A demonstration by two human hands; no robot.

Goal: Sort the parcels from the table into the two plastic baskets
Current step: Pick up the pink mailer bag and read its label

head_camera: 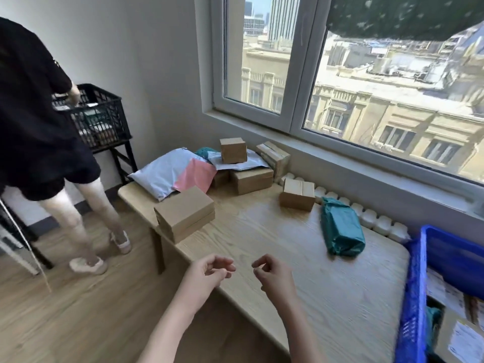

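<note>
**Both hands free, parcels waiting on the table**

The left hand [212, 269] and right hand [271, 273] hover over the near edge of the table [327, 297], fingers loosely curled, neither holding anything. The parcels lie well ahead of them. Nearest are a flat carton [184, 213] overhanging the left edge and a teal bag [341, 227] lying alone toward the right. A small box [297, 193] sits just behind the bag. At the far end is a heap: a grey mailer [162, 175], a pink mailer [193, 174] overlapping it, and several cartons with a cube box [233, 150] on top.

The blue basket [416, 297] stands at the right edge of the table and already holds labelled parcels. A black crate [104, 119] stands on a stand to the left, where another person [34, 113] reaches into it.

The cartons look stiff and probably light; they should take a grip across two opposite faces. The flat carton may tip if nudged, so lifting it straight up seems wise. The teal bag and mailers look soft and slick, likely to sag, so a hold around the bulky middle should serve better than pinching a corner
</note>
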